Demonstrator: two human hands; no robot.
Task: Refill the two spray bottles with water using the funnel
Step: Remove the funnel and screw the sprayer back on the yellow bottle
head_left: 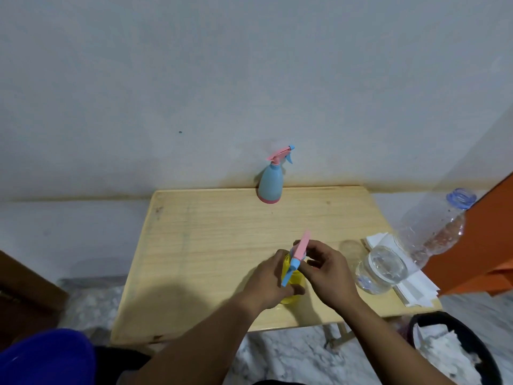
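Wooden surface (211, 245) set against a pale wall, on marbled floor. Large clear plastic bottle (433, 232), uncapped, tilted at the right edge, its blue-ringed mouth pointing far-right. Black bin (483, 354) with white contents on the floor, near right. Stack of white paper (413, 287) at right of surface, with a clear jar (384, 269) holding water resting on it. Blue spray bottle (271, 184), pink base and pink-blue trigger head, upright at far edge, centre. Yellow spray bottle (294, 284) near centre, upright between both hands. Left hand (270, 282) wraps the yellow body. Right hand (326, 269) has fingers curled at the neck, at the pink-and-blue spray head (298, 252). Cannot tell whether the head is seated or loose.
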